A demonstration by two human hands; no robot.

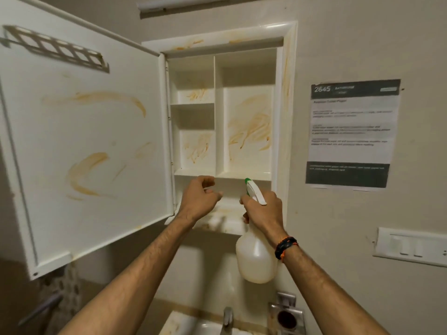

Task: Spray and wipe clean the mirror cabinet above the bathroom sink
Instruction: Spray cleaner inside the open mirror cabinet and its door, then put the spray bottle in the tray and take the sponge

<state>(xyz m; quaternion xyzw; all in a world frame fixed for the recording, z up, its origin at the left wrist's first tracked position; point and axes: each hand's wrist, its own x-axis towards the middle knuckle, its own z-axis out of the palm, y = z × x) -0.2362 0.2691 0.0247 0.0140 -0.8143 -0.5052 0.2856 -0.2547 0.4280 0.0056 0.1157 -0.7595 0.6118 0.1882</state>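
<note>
I have a single view, from the camera on the person's head, a wide-angle lens (straight edges bow toward the borders). It faces the wall straight on and sits close: the open cabinet (225, 112) fills the centre, its door (82, 131) the left half of the frame. Both forearms enter from the bottom edge, and the sink (193, 327) just shows at bottom centre.

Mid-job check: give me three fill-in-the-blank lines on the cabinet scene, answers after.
The right hand grips a translucent white spray bottle with a ____ nozzle tip.
The white cabinet door hangs ____.
The left hand holds ____.
The smears on the white cabinet shelves are ____.

Missing words: green; open; nothing; orange-brown
</note>
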